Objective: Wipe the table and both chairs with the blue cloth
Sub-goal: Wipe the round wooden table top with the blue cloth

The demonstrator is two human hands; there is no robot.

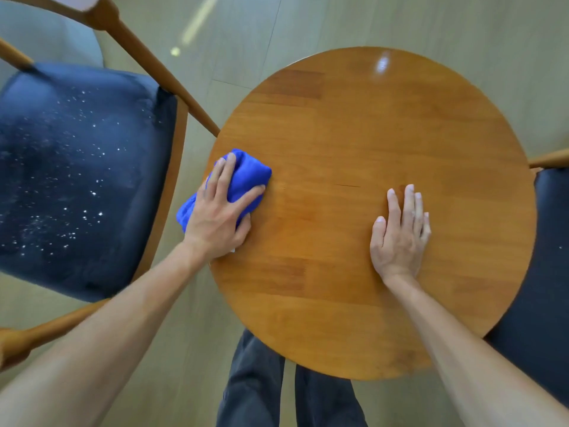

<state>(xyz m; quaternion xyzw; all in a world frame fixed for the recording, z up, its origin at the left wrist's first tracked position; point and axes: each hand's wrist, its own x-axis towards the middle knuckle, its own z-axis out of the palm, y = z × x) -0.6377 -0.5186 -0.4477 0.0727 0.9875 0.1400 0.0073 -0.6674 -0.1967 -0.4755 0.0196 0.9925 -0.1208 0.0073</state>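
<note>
A round wooden table (354,124) fills the middle of the view. At its left edge lies a bunched blue cloth (246,177), with my left hand (220,215) pressed on top and gripping it. My right hand (400,235) rests flat on the tabletop right of centre, fingers together, holding nothing. To the left stands a wooden chair with a dark blue seat (77,180) speckled with white crumbs. Only a dark slice of the second chair's seat (548,272) shows past the table's right rim.
The left chair's wooden arm rail (160,72) runs diagonally up to the table's left edge. The right chair's rail (551,158) pokes in at the right. My legs in dark trousers (255,386) stand at the table's near edge on a pale wood floor (215,32).
</note>
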